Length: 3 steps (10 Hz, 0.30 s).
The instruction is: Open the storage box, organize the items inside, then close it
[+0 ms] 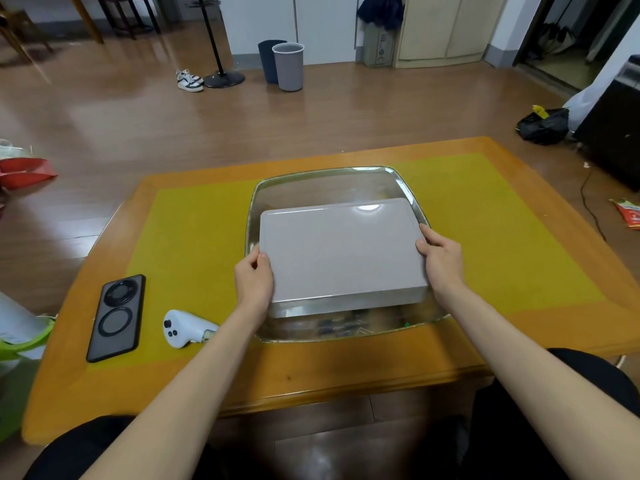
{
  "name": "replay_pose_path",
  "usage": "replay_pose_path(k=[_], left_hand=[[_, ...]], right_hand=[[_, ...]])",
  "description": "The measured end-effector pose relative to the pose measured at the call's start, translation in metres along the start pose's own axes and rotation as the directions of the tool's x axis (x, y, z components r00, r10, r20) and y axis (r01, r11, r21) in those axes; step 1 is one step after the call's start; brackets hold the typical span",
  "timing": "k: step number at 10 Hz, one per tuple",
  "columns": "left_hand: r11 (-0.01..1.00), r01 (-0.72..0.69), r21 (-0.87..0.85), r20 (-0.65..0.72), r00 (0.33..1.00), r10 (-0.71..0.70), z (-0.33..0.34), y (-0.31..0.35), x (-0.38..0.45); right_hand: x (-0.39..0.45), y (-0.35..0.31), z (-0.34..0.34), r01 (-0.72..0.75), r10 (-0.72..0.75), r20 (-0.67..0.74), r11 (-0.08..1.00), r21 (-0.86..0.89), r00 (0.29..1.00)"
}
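Two bare arms reach over the orange wooden table (519, 327). On it sits the clear plastic storage box (412, 199), with its flat grey lid (341, 249) held above. Left hand (254, 275) and right hand (440, 258) grip the lid's sides. I think keeping it level helps.

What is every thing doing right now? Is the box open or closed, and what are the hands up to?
Lid: held above the box, tilted, not seated.
Storage box: clear, open under the lid, on the table.
Left hand: grips the lid's left edge.
Right hand: grips the lid's right edge.
Phone: lying flat, back side up.
White controller: lying on the table, untouched.
Grey bin: upright on the floor.
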<state>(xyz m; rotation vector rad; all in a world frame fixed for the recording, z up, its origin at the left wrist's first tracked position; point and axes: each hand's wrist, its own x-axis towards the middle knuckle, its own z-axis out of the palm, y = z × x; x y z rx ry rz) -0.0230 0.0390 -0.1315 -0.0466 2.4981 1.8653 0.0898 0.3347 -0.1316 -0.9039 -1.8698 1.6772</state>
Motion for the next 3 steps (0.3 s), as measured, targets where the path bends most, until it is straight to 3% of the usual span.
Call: replay_pose_path(k=[1, 2, 3], left_hand=[[1.0, -0.006, -0.022, 0.036, 0.999, 0.006, -0.002, -0.002, 0.001], [0.996, 0.081, -0.042, 0.16, 0.984, -0.074, -0.008, 0.011, 0.005], [0.984, 0.173, -0.037, 0.192, 0.968, -0.163, -0.028, 0.025, 0.007]], right_hand=[[0.001, 0.004, -0.001, 0.021, -0.021, -0.01, 1.0, -0.023, 1.0], [-0.007, -0.008, -0.001, 0.04, -0.033, 0.069, 0.994, -0.099, 0.997], [-0.014, -0.034, -0.013, 0.052, -0.047, 0.062, 0.995, -0.086, 0.997]])
